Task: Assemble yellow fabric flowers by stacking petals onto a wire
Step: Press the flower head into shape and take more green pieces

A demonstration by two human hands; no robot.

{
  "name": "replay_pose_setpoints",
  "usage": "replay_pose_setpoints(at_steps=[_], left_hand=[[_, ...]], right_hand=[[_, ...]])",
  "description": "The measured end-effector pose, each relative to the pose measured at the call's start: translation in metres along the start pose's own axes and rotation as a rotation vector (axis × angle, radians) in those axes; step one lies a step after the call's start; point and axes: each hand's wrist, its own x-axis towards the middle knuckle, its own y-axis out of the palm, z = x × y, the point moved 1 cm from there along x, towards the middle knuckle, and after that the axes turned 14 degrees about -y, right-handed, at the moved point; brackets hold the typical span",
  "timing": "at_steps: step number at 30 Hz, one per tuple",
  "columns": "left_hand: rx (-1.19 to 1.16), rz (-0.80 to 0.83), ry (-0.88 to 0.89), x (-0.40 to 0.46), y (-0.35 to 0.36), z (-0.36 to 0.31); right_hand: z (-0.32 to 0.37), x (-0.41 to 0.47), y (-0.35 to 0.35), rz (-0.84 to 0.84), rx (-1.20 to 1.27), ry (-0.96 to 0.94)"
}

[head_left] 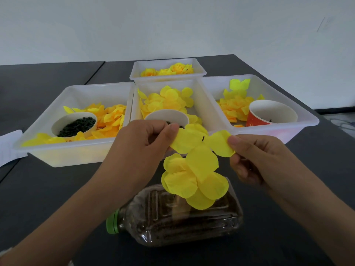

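Observation:
A yellow fabric petal piece (190, 140) is stretched flat between both hands, and a black wire tip (203, 138) pokes up through its centre. My left hand (142, 148) pinches its left lobe between thumb and fingers. My right hand (255, 160) pinches its right lobe. Below it hang stacked yellow petals (194, 179) on the same wire. The wire stands up from a clear plastic bottle (172, 219) lying on its side, filled with dark material, with a green cap at its left end.
Three white trays (63, 152) of loose yellow petals stand side by side behind my hands, each with a paper cup (74, 123); the left cup holds dark green pieces. A fourth tray (167, 71) at the back holds finished yellow flowers. White paper (7, 146) lies at the left edge.

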Motion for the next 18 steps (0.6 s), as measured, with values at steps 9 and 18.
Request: replay_pose_setpoints(at_steps=[9,18], left_hand=[[0.174,0.038,-0.080,-0.014,-0.001,0.024],[0.549,-0.009,-0.045,-0.031,0.010,0.035]], right_hand=[[-0.019,-0.009,0.005,0.134,-0.103,0.120],[-0.030,-0.014,0.006,0.207,-0.403,0.026]])
